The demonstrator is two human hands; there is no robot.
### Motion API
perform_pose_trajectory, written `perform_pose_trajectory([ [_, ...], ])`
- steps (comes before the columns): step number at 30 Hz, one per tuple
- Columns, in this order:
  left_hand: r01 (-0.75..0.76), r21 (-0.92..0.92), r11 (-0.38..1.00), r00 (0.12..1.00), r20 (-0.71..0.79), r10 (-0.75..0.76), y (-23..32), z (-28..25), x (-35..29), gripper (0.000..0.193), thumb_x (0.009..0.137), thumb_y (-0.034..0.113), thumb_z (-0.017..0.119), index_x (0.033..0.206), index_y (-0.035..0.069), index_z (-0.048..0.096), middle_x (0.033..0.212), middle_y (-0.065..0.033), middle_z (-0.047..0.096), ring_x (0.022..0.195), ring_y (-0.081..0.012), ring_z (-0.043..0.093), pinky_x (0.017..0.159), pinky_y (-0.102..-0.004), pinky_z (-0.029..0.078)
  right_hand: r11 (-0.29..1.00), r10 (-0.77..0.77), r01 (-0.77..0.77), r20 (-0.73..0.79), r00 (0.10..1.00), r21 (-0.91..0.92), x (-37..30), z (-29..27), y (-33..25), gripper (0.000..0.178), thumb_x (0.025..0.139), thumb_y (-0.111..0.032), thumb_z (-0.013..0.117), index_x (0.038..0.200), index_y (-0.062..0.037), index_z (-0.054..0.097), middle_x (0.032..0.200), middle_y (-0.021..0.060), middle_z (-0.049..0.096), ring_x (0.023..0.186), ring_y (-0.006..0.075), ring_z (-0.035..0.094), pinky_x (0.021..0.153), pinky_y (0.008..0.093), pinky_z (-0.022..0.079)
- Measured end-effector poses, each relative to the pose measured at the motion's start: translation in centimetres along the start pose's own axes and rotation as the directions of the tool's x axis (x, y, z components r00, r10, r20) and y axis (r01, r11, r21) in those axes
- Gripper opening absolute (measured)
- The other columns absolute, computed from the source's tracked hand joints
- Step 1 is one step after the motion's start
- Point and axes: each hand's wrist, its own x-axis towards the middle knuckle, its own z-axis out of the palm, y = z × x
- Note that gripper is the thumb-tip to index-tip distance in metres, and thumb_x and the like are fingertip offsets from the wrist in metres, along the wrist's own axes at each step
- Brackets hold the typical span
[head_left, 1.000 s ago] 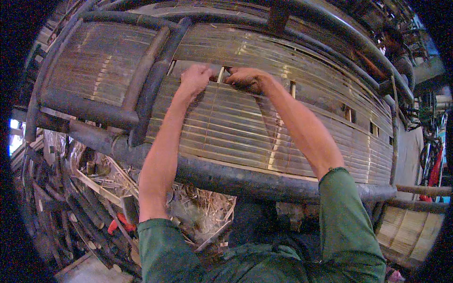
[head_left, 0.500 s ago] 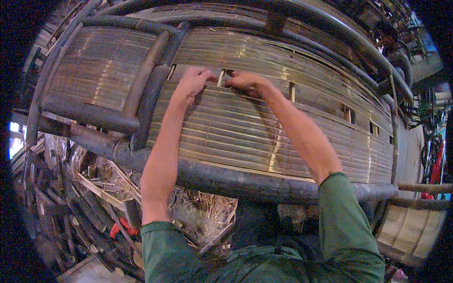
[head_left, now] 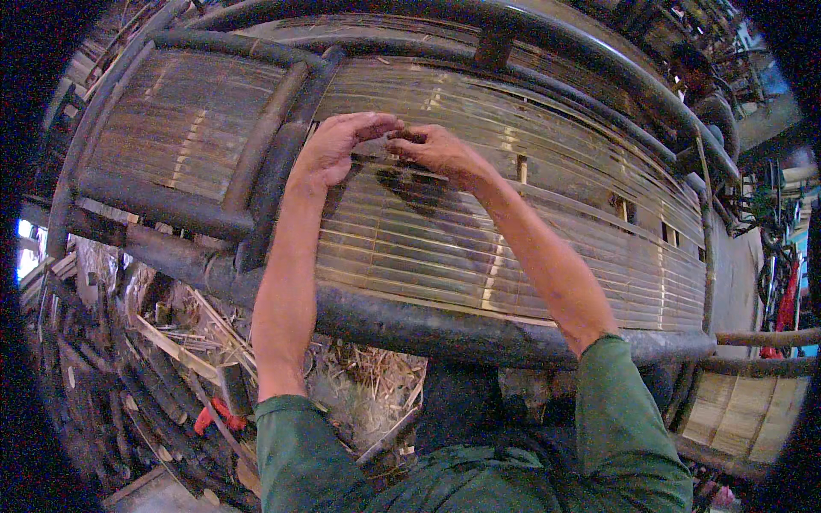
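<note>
A panel of thin bamboo slats (head_left: 410, 256), set in a frame of dark, thick bamboo poles (head_left: 428, 329), lies in front of me. Over the panel's upper left part is my left hand (head_left: 333, 147), its fingers stretched out to the right and nothing visible in them. Close to its fingertips, my right hand (head_left: 445, 156) has thumb and fingers bent toward each other. Whatever is between them, if anything, is too small to make out. Below my hands a shadow falls on the slats, and a dark gap between slats shows beside my left hand.
A smaller slatted panel (head_left: 188, 120) adjoins on the left behind a thick pole. Cut poles (head_left: 145, 402) and a red item (head_left: 220, 416) lie at lower left, among bamboo scraps (head_left: 368, 385). Another person (head_left: 710, 103) is at the far right. Small openings break the panel's right side.
My left hand has shifted slightly left and its fingers have straightened. My right hand has come a little left, nearer to it. The pale upright strip between my hands no longer shows.
</note>
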Motion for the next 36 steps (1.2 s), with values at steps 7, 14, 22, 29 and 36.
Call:
perform_pose_trajectory([
  [7, 0.032, -0.011, 0.999, 0.999, 0.016, -0.031, -0.5, -0.8, 0.1, 0.029, 0.091, 0.020, 0.050, 0.108, -0.001, 0.062, 0.108, -0.0093, 0.064, 0.099, -0.0187, 0.060, 0.091, -0.0303, 0.045, 0.979, 0.053, -0.049, -0.012, 0.999, 0.197, -0.8, 1.3, -1.3, 0.035, 0.086, -0.037, 0.062, 0.095, -0.0043, 0.067, 0.084, 0.0032, 0.064, 0.076, 0.0107, 0.055, 0.066, 0.0270, 0.045],
  [14, -0.098, 0.493, 0.864, 0.983, -0.085, 0.160, -0.7, -1.2, 0.0, 0.026, 0.086, 0.020, 0.055, 0.092, -0.002, 0.067, 0.088, -0.0097, 0.068, 0.081, -0.0172, 0.062, 0.075, -0.0280, 0.047, 0.938, -0.267, 0.214, -0.174, 0.948, -0.272, -5.7, -1.3, -3.9, 0.033, 0.093, -0.031, 0.049, 0.084, -0.0025, 0.063, 0.073, 0.0003, 0.056, 0.066, 0.0098, 0.049, 0.063, 0.0250, 0.042],
  [22, -0.122, 0.919, 0.376, 0.941, -0.013, 0.337, -1.8, -2.1, 0.2, 0.027, 0.073, 0.025, 0.062, 0.082, 0.001, 0.067, 0.079, -0.0184, 0.065, 0.073, -0.0290, 0.063, 0.070, -0.0374, 0.048, 0.839, -0.292, 0.173, -0.160, 0.943, -0.516, -20.2, -8.5, -13.3, 0.027, 0.093, -0.026, 0.052, 0.077, -0.0045, 0.058, 0.067, -0.0002, 0.053, 0.058, 0.0088, 0.048, 0.055, 0.0233, 0.040],
  [29, -0.175, 0.960, 0.218, 0.928, 0.087, 0.363, -1.8, -1.6, -0.1, 0.026, 0.075, 0.024, 0.062, 0.082, 0.000, 0.066, 0.080, -0.0194, 0.064, 0.078, -0.0335, 0.062, 0.073, -0.0392, 0.048, 0.485, -0.207, -0.037, -0.155, 0.966, -0.874, -32.4, -14.3, -18.1, 0.029, 0.091, -0.022, 0.051, 0.074, 0.0002, 0.058, 0.070, 0.0098, 0.059, 0.065, 0.0198, 0.059, 0.064, 0.0309, 0.045],
  [36, -0.573, 0.790, 0.216, 0.778, 0.443, 0.445, -2.4, -0.6, -0.4, 0.025, 0.078, 0.026, 0.061, 0.086, 0.003, 0.066, 0.079, -0.0152, 0.063, 0.079, -0.0312, 0.061, 0.072, -0.0388, 0.048, 0.467, -0.212, -0.176, -0.303, 0.929, -0.866, -33.6, -18.3, -20.6, 0.030, 0.095, -0.026, 0.047, 0.084, 0.0004, 0.058, 0.080, 0.0075, 0.059, 0.075, 0.0168, 0.056, 0.072, 0.0298, 0.044],
])
